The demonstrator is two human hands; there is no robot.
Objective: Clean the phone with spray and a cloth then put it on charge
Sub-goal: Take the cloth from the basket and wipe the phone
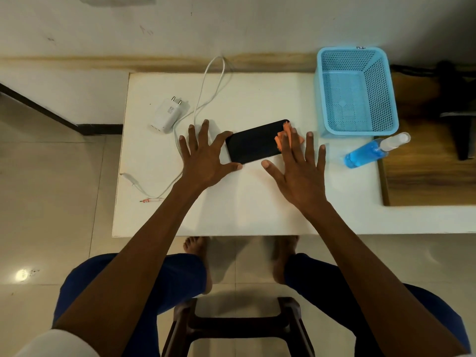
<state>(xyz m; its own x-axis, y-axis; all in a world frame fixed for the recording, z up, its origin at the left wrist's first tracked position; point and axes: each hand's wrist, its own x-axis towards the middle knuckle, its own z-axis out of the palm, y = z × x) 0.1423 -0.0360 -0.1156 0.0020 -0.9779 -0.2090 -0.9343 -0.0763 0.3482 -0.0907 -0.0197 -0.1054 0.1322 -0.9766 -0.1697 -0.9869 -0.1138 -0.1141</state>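
Note:
A black phone (253,143) lies flat, screen dark, in the middle of the white table (231,207). My left hand (206,153) is spread wide, its thumb and index finger bracing the phone's left end. My right hand (296,166) lies flat with fingers apart, pressing a small orange cloth (284,136) onto the phone's right end; most of the cloth is hidden under the fingers. A spray bottle of blue liquid (373,150) lies on its side to the right. The white charger plug (168,115) and its cable (206,91) lie to the left, the cable's free end (146,200) near the table's left edge.
An empty blue mesh basket (356,91) stands at the back right of the table. A wooden board (425,171) lies at the far right. A dark stool (239,328) and my knees are below the table's front edge. A wall runs behind the table.

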